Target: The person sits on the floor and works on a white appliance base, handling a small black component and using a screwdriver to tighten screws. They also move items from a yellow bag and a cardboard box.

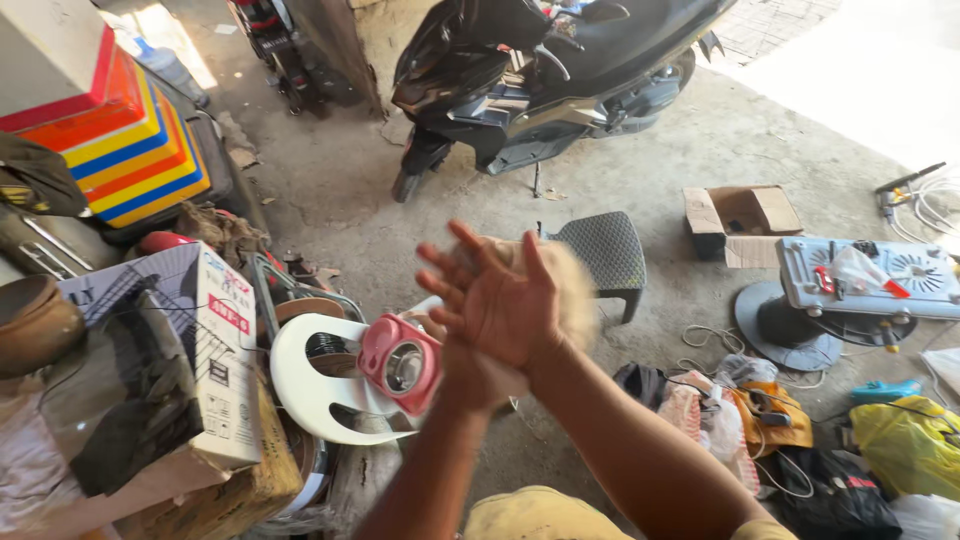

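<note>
right hand [500, 300] flat on left hand [478, 375] | round pink housing [400, 362] below

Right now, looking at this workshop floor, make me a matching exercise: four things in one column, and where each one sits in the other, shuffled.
Things:
1. scooter
2. dark stool
3. open cardboard box
4. pink round part

Places:
A. on the white plastic piece, left of the hands
B. far right, on the concrete near the grey fan base
C. parked at the top, beside the wall
D. just behind the raised hands

Pairs: 1-C, 2-D, 3-B, 4-A
</note>
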